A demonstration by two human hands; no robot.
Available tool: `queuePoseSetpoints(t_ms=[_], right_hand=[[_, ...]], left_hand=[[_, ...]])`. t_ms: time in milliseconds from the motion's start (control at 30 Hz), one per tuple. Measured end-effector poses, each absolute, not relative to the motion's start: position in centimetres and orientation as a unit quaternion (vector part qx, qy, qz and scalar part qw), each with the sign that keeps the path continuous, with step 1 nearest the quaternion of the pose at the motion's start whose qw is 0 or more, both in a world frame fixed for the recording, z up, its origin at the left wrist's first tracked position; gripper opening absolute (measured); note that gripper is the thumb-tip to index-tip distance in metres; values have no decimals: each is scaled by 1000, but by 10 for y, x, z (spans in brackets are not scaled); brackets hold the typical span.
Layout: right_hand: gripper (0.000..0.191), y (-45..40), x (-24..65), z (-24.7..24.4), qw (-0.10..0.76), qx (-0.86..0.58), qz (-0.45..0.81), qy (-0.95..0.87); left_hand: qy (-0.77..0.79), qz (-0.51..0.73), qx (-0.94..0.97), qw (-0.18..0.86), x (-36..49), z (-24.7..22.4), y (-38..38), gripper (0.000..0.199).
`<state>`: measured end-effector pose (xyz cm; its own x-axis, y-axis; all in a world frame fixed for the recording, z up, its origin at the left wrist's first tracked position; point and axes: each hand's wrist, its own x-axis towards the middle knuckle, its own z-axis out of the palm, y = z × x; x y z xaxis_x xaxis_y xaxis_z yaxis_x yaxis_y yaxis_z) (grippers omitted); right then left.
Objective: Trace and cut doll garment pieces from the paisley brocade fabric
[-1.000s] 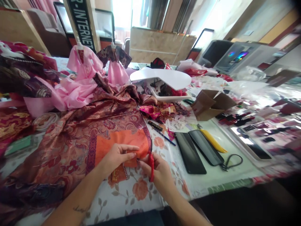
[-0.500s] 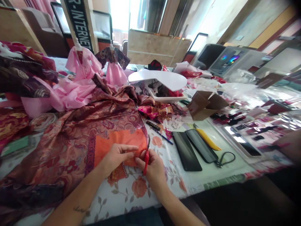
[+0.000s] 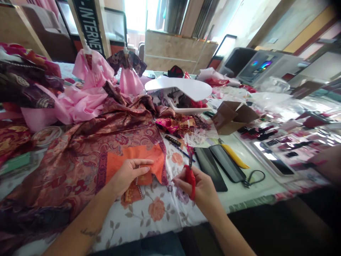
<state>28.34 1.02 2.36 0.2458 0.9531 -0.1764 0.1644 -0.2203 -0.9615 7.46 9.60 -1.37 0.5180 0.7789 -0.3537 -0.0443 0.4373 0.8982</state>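
My left hand (image 3: 125, 176) pinches a piece of orange fabric (image 3: 157, 156), its fingers closed at the cloth's near edge. A thin string of pale beads (image 3: 136, 186) hangs below those fingers, beside a small gold-patterned orange piece (image 3: 132, 193). To the right, apart from the cloth, my right hand (image 3: 204, 185) is closed around red-handled scissors (image 3: 190, 179) with the blades pointing up and away. Its thumb and fingertip are pressed together; whether they also hold a thread is too small to tell. Under the orange fabric spreads a reddish brocade cloth (image 3: 77, 163).
A floral tablecloth (image 3: 157, 209) covers the table. Right of my hands lie a dark flat case (image 3: 210, 169), a grey pouch (image 3: 227, 163) and a yellow-handled tool (image 3: 236, 156). Behind are fabric scraps (image 3: 173, 126), a cardboard box (image 3: 234, 117) and two small dressed forms, one in pink (image 3: 93, 71).
My right hand has moved right with the scissors, away from the orange fabric. My left hand has shifted slightly left and keeps its pinch on the cloth.
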Motion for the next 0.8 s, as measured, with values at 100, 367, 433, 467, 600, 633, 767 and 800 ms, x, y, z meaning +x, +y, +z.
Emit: queuePoseSetpoints(t_ms=[100, 367, 433, 467, 600, 633, 767, 800], right_hand=[[39, 24, 300, 32, 459, -665, 384, -446], [37, 77, 336, 39, 460, -691, 212, -515], [35, 90, 345, 38, 451, -701, 172, -524], [35, 96, 350, 37, 450, -705, 157, -524], [33, 120, 372, 30, 434, -727, 106, -522], [33, 126, 377, 28, 424, -733, 95, -523], [33, 141, 394, 23, 373, -750, 77, -541], [33, 142, 397, 22, 363, -753, 72, -544]], left_hand=[[408, 259, 477, 734, 74, -13, 96, 37], [413, 252, 435, 760, 75, -11, 93, 42], [416, 263, 414, 766, 76, -10, 93, 41], [418, 271, 402, 768, 77, -9, 93, 40], [409, 299, 344, 790, 76, -8, 95, 43], [404, 301, 335, 796, 76, -8, 96, 43], [395, 293, 334, 804, 74, -8, 97, 41], [393, 292, 335, 805, 74, -8, 97, 40]])
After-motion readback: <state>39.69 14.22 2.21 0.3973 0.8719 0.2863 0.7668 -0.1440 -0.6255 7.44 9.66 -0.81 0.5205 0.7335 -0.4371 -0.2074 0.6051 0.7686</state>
